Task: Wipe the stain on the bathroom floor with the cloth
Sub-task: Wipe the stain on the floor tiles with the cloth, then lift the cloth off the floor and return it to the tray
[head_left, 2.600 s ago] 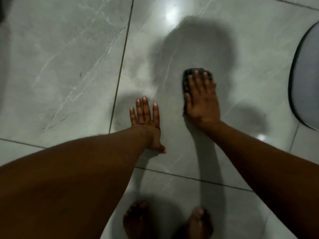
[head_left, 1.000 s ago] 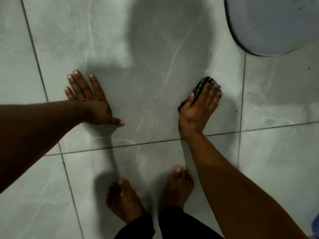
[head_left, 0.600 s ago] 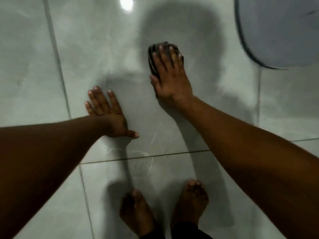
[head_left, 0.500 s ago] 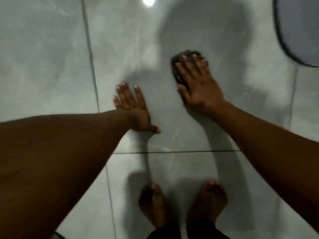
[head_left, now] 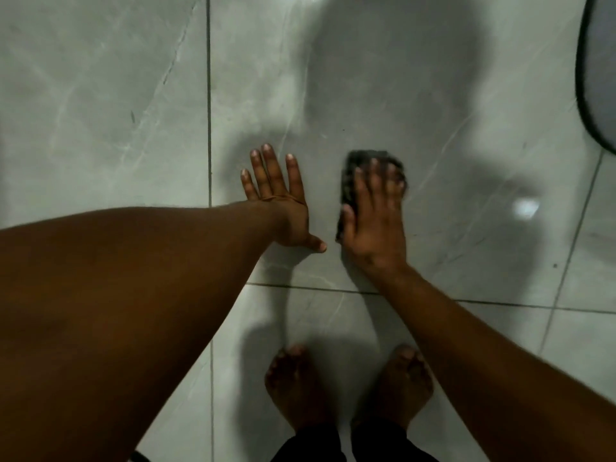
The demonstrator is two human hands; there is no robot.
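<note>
Two bare feet (head_left: pixel 346 385) at the bottom edge, toes pointing up-frame, standing on grey floor (head_left: pixel 100 95) tile. Two arms reach down from them. Left hand (head_left: pixel 280 201) is flat on the tile, fingers spread, thumb out to the right, holding nothing, bracing the body. Right hand (head_left: pixel 373 215) is just beside it, palm down on one dark cloth (head_left: pixel 363 161), fingers laid flat and close together over it, pressing rather than pinching; cloth edge pokes out past the fingertips and along the thumb side. Versus half a second ago the cloth hand has pulled back toward the feet and in toward the left hand, which stays planted, so this reads as the return half of a back-and-forth scrub stroke. Right hand is motion-blurred, fits that. Stain: cannot make one out, the tile under the cloth is in shadow. Task likely mid-wipe, not clearly done. Far right, one dark-rimmed mat (head_left: pixel 600 78), partly cut off. One bright light glare (head_left: pixel 526 208) on the tile right of the cloth. Grout lines cross near the wrists.
</note>
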